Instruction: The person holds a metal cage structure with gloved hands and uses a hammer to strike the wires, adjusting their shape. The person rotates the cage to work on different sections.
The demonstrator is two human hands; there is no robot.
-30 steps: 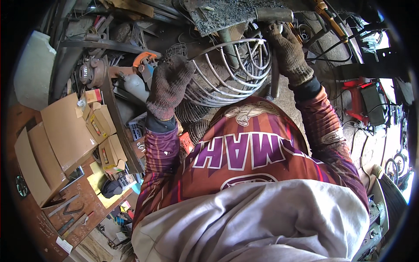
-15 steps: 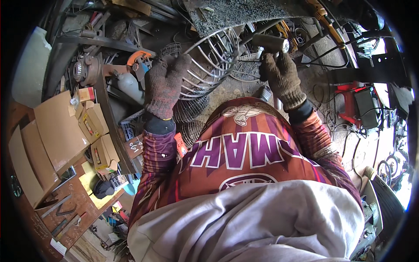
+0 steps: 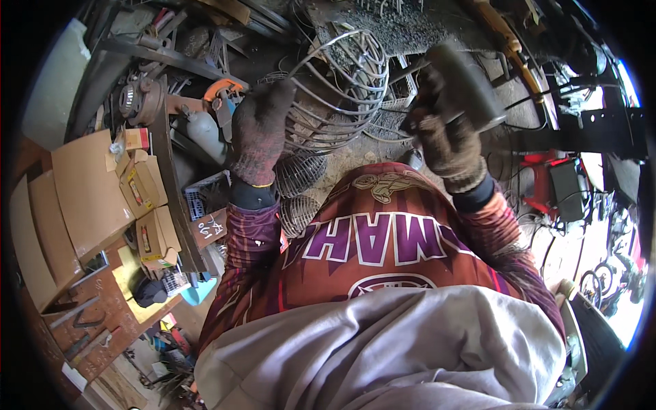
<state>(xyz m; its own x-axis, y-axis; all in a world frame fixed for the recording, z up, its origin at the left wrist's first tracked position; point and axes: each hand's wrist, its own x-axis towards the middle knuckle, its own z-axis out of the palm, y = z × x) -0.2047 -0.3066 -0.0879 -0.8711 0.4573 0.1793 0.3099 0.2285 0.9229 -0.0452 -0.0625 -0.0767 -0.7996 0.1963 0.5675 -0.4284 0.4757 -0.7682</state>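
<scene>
My left hand (image 3: 261,133), in a dark knit work glove, is closed on the edge of a round cage of bent steel rods (image 3: 348,92). The cage leans against a dark, grit-covered surface at the far side. My right hand (image 3: 449,152), in a brown knit glove, grips a hammer (image 3: 466,89) with a thick cylindrical head. The hammer is raised to the right of the cage and apart from it. Its handle is mostly hidden by my fingers. Below the cage, between my arms, several similar coiled wire cages (image 3: 301,174) lie on the floor.
At left, a workbench (image 3: 102,314) carries open cardboard boxes (image 3: 89,205) and loose tools. A grey gas bottle (image 3: 203,133) and an orange-framed tool (image 3: 224,89) are near my left forearm. To the right are cables, a red-and-black machine (image 3: 547,184) and a dark steel beam (image 3: 581,126).
The hammer has come up toward me and turned, its head now looking larger. My left hand still grips the cage, which has shifted slightly to the right.
</scene>
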